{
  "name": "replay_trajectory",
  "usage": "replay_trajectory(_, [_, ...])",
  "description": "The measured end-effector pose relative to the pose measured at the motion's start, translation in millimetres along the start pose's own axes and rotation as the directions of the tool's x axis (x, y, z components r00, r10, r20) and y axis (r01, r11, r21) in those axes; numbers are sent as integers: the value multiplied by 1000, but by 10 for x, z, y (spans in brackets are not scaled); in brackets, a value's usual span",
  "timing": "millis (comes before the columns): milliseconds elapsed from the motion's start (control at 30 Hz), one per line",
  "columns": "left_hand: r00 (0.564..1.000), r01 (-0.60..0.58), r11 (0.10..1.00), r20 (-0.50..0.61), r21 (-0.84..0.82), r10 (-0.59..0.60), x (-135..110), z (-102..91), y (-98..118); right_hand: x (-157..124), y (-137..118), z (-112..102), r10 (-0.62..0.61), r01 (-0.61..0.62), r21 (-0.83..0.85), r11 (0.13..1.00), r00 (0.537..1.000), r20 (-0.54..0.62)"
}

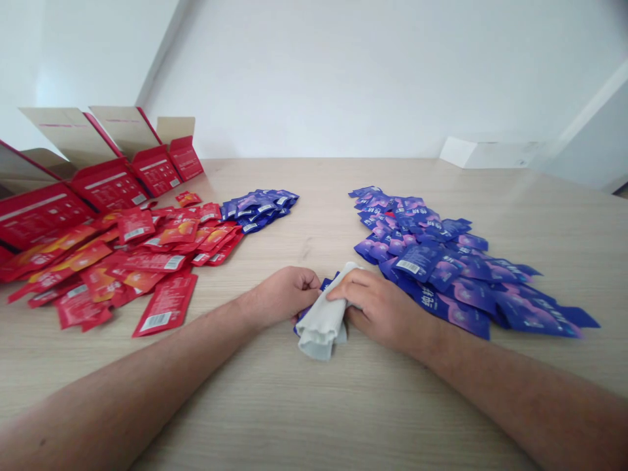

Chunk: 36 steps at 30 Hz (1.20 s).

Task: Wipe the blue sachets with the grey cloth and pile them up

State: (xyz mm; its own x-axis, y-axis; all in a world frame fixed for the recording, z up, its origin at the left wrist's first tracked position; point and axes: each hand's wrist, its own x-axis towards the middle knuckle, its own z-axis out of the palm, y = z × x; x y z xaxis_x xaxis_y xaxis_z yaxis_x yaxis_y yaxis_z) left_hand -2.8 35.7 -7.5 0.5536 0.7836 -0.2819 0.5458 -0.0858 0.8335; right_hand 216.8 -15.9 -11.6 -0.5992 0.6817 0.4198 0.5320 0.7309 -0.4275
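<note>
My right hand is closed on a folded white cloth, its loose rounded end hanging toward me just over the table. Behind the cloth is a blue packet, mostly hidden, with only small bits of it showing. The fingers of my left hand are pinched at the packet's left edge. Both hands meet low over the middle of the table. To the right, close to my right hand, lies a large heap of blue and purple packets.
Red and orange packets are piled at the left, with a smaller pile of blue packets beside them. Red cardboard boxes with raised flaps line the back left. A white box stands by the wall at the back right.
</note>
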Motion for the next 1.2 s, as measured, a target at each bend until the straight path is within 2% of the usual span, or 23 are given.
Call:
replay_trajectory(100, [1000, -8, 1000, -13, 7, 8, -6, -1, 8, -6, -2, 12, 32, -32, -16, 999, 999, -13])
replay_trajectory(267, [999, -39, 999, -20, 35, 40, -3, -7, 4, -20, -129, 23, -146, 146, 3, 989, 985, 89])
replay_trajectory(433, [1000, -10, 1000, -8, 2, 10, 16, -1, -23, -17, -33, 6, 10, -11, -38, 999, 1000, -19])
replay_trajectory(500, [1000, -22, 1000, -19, 14, 23, 15, -4, -28, -22, -58, 17, -13, 13, -43, 999, 1000, 5])
replay_trajectory(633, [998, -51, 997, -30, 52, 53, 13, -10, -24, -36, -148, 42, -139, 144, -41, 989, 985, 104])
replay_trajectory(833, [1000, 4, 1000, -16, 21, -4, 20, -4, -23, -29, -94, 25, -6, 7, -56, 998, 1000, 21])
replay_trajectory(1000, [998, -54, 997, -22, 63, 56, 24, -12, -28, -40, -177, 59, -149, 155, -57, 986, 983, 104])
replay_trajectory(1200, [1000, -2, 999, -22, 36, 3, 30, 0, -43, -31, -87, 24, 0, 2, -59, 998, 999, 35])
